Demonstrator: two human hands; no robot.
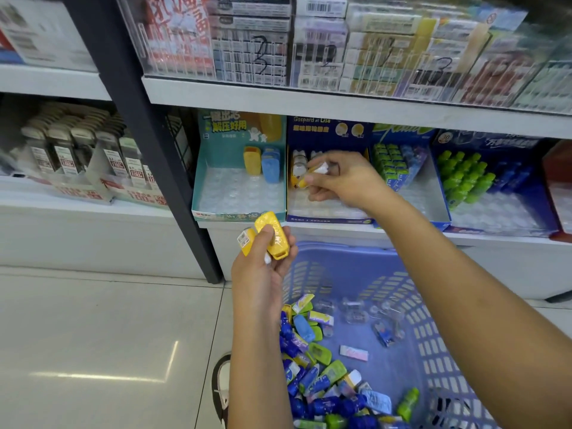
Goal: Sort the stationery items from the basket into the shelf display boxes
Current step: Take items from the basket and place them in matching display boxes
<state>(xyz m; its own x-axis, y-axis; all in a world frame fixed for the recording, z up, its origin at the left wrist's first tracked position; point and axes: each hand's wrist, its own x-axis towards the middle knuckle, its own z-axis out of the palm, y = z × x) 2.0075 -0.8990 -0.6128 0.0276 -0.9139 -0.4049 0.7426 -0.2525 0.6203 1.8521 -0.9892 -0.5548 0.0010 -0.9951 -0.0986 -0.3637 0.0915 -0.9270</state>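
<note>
Basket [439,335] at lower right is loaded with mixed blue and green bits, and above it sit the teal box [216,214] at centre and the navy box [328,133] just right of it. Right hand [343,181] is over the navy box, fingers pinching a small white-and-yellow piece [313,173], while the left hand [263,274], lower centre, grips two yellow cases [274,235], long axes roughly upright. Pretty sure those go in the teal box, which is straight above the left hand, so that's the nearer one.

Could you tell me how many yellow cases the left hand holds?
2: a large yellow case under the thumb of the left hand, and a smaller labelled case beside it. Others may be hidden.
</note>
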